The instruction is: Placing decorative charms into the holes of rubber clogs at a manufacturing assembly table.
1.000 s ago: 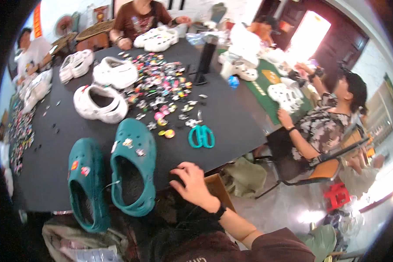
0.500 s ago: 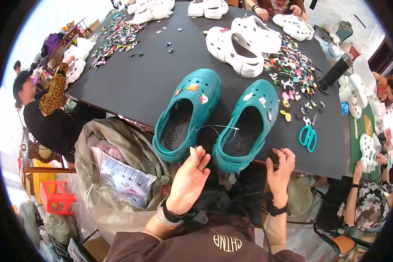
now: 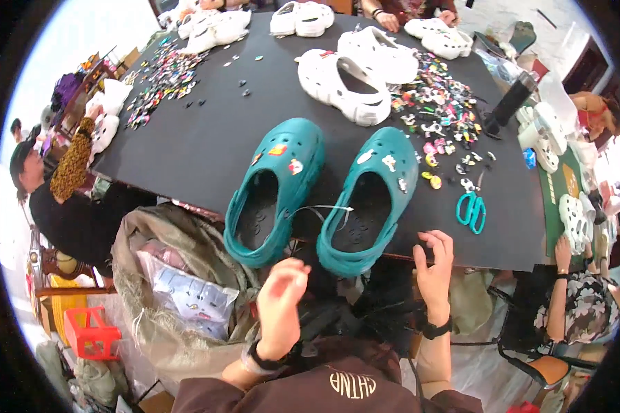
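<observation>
A pair of teal clogs, the left clog [image 3: 240, 234] and the right clog [image 3: 355, 258], lies at the table's near edge with toes pointing away. Small charms sit in holes on both uppers, and a thin white tie [image 3: 334, 207] links the two. Just below the left clog's heel is my left hand [image 3: 281, 310], empty, slightly blurred, its fingers loosely bent and apart. My right hand [image 3: 434, 272] hovers at the table edge, right of the right clog, fingers spread and holding nothing. Teal-handled scissors [image 3: 471, 212] lie beyond it to the right.
Several white clogs [image 3: 348, 89] stand farther back on the dark table [image 3: 186, 158]. Loose charms are heaped at right [image 3: 444, 103] and far left. A black cylinder [image 3: 511, 103] stands at right. A sack [image 3: 145, 275] holding bagged shoes is at my left. Other people sit around.
My left hand has drawn back a little from the clogs and turned, its fingers more bent. My right hand keeps its spread pose. The whole view has shifted slightly.
</observation>
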`<move>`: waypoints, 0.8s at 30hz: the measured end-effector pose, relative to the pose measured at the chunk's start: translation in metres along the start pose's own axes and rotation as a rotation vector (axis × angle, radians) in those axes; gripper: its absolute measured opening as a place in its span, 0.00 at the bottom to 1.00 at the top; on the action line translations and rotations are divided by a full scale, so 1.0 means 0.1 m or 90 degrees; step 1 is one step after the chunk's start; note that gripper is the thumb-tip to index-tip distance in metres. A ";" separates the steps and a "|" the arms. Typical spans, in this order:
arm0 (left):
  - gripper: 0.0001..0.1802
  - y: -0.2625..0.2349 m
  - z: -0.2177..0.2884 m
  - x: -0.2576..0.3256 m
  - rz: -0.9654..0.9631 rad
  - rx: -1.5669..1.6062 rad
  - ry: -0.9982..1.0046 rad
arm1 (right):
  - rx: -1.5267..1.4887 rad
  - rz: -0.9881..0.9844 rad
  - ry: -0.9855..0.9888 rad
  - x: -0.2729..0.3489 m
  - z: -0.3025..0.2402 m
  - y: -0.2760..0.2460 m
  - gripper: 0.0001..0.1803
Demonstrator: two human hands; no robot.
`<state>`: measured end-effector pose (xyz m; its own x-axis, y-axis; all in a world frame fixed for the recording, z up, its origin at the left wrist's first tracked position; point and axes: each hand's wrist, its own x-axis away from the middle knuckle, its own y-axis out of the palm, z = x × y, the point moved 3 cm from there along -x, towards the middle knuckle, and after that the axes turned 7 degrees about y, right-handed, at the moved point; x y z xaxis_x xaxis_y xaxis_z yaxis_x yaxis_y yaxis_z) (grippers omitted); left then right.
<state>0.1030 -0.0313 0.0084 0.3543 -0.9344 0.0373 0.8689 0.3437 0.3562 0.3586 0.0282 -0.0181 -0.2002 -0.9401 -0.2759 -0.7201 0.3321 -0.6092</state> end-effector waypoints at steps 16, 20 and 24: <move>0.23 -0.57 0.19 -0.63 0.054 -0.001 0.058 | 0.014 -0.107 -0.326 0.05 -0.97 0.27 0.13; 0.29 -0.46 0.16 -0.50 0.045 0.000 0.040 | -0.016 -0.154 -0.376 -0.07 -0.87 -0.26 0.15; 0.39 0.07 0.08 -0.09 0.010 -0.061 -0.008 | 0.039 -0.242 -0.345 -0.02 -0.82 -0.40 0.13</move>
<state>0.1031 -0.0215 0.0175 0.3649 -0.9295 0.0541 0.8924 0.3657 0.2644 0.3331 0.0105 0.0675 0.4341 -0.8264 -0.3585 -0.6327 0.0036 -0.7744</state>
